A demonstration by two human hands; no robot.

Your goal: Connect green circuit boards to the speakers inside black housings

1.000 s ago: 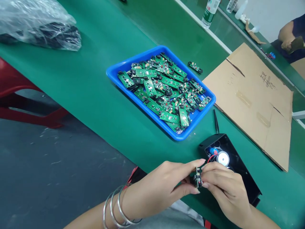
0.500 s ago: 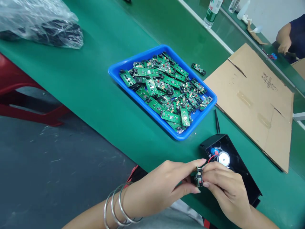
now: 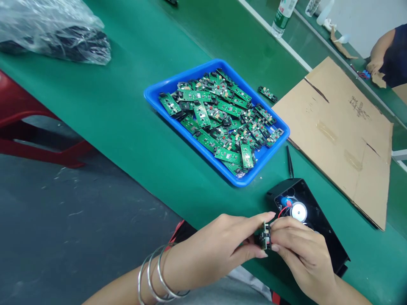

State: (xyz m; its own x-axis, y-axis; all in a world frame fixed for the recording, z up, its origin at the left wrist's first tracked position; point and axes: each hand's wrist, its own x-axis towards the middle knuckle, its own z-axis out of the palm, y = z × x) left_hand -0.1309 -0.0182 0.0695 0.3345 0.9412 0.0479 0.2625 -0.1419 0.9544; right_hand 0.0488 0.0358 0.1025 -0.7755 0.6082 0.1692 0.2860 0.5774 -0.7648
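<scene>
My left hand [image 3: 227,239] pinches a small green circuit board [image 3: 264,236] on edge between thumb and fingers. Black and white connectors line the board's face turned to the right. Pressed close against that side are the closed fingertips of my right hand [image 3: 303,250]. A red wire [image 3: 281,210] runs down to these fingertips, which cover its end. It comes from an open black speaker case [image 3: 318,224] behind my right hand. Inside the case sit a round, shiny speaker magnet [image 3: 299,211] and a blue cylindrical part [image 3: 285,201].
A blue tray [image 3: 203,146] heaped with circuit boards stands ahead, one loose board [image 3: 267,94] beyond it. Flattened cardboard [image 3: 340,140] lies right, a black pen-like tool [image 3: 289,162] near the case. A plastic bag [image 3: 63,34], a bottle [image 3: 282,19] and another person's hand [image 3: 375,64] are farther off.
Both my hands keep nearly the same place, with the board shifted very slightly right. Across the table, the other person's hand has moved a little left and down.
</scene>
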